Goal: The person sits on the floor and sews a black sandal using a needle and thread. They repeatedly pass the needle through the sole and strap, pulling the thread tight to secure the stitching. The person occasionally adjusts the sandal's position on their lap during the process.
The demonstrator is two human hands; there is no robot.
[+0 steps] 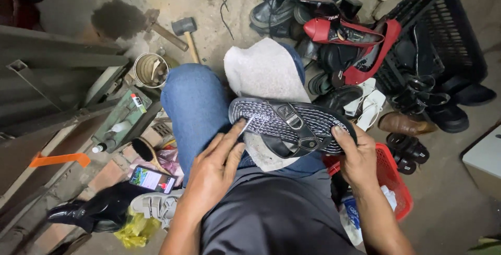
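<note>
So the black sandal [292,124] is lying across the person's lap, on a grey cloth [263,72] draped over the right knee of the blue jeans [195,104]. The right hand [360,158] has it by one end, thumb on top and fingers curled under the sole, so a proper hold. The left hand [214,174] is at the other end, fingers pinched narrow around a small thin white tool [249,124] whose tip touches the sandal's footbed. Can't tell exactly what the tool is, too small.

Loads of stuff around. A pile of shoes sits just past the knees, including a red shoe [339,31], with a black crate [443,36] full of more footwear on the right. A red basket [391,179] sits below the right wrist. On the left there's a hammer [185,31] on the floor, a tin can [150,70], a phone [151,179] with its screen lit and a shiny black shoe [88,210]. Nothing sits between the hands and the sandal.

Both forearms come up from the bottom edge, wrists angled inward toward the lap.
</note>
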